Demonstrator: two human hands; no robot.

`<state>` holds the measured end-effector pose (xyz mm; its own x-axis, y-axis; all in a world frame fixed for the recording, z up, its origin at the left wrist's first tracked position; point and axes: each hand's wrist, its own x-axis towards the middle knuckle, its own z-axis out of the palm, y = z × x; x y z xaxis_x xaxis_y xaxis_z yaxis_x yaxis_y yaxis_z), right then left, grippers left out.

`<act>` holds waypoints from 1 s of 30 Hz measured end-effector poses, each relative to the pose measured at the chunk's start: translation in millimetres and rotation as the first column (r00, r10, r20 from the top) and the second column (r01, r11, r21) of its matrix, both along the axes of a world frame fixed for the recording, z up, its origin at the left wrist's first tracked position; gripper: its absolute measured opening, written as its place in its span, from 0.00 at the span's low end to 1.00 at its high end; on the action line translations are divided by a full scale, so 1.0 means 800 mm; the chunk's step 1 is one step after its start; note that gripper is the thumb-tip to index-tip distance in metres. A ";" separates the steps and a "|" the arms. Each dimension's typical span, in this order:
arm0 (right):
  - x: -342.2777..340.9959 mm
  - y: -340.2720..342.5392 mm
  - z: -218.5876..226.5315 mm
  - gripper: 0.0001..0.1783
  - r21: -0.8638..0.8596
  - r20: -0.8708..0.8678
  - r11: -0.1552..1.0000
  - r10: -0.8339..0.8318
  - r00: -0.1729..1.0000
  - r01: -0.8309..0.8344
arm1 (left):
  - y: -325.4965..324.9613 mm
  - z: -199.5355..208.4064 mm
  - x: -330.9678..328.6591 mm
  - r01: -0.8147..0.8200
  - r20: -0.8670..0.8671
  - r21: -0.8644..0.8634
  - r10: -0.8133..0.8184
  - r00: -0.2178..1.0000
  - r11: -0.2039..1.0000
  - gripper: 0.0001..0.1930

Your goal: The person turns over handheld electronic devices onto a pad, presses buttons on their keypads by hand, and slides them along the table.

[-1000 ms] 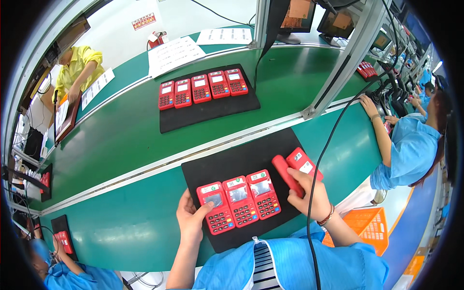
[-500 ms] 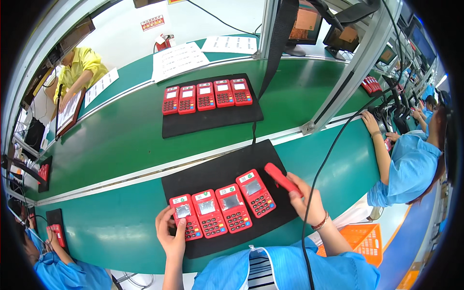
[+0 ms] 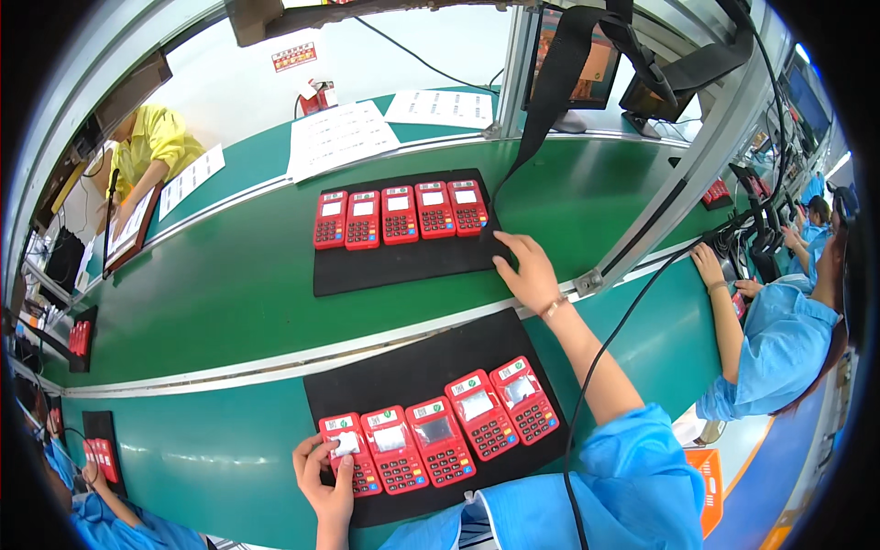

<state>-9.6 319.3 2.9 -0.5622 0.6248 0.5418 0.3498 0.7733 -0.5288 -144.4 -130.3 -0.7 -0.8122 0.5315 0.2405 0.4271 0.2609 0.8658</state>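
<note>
Several red handheld card payment terminals [image 3: 445, 442] lie side by side on the near black mat [image 3: 385, 368], screens up, keypads toward me. My left hand [image 3: 323, 481] has its fingers and thumb on the leftmost payment terminal [image 3: 363, 475], at its left edge. Reaching forward, my right hand [image 3: 533, 275] is at the right edge of the far black mat [image 3: 403, 271]. Its thumb and fingers are apart and no terminal is in it. Across that far mat stands a row of several more red terminals [image 3: 400, 218] with white screens.
A black cable [image 3: 610, 339] hangs across the right side. A metal post [image 3: 687, 165] and a black strap [image 3: 541, 119] stand beyond my right hand. Co-workers sit at right [image 3: 775, 321] and lower left [image 3: 101, 513]. An orange crate [image 3: 708, 481] is at lower right.
My right hand has put its terminal down at the right end of the near row and moved forward to the far mat. My left hand stays at the leftmost terminal.
</note>
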 end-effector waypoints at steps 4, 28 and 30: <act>-0.043 0.037 -0.007 0.22 0.166 0.140 0.984 -0.081 0.987 0.057 | -0.003 -0.006 0.001 -0.009 0.030 0.006 0.009 1.000 1.000 0.12; -0.052 0.063 -0.025 0.20 0.281 0.022 0.954 -0.116 0.993 0.105 | -0.008 0.003 -0.005 0.003 -0.001 -0.028 -0.003 1.000 1.000 0.13; -0.050 0.065 -0.028 0.20 0.274 0.005 0.956 -0.105 0.994 0.100 | -0.011 -0.001 -0.009 0.017 0.003 -0.029 -0.017 1.000 0.999 0.16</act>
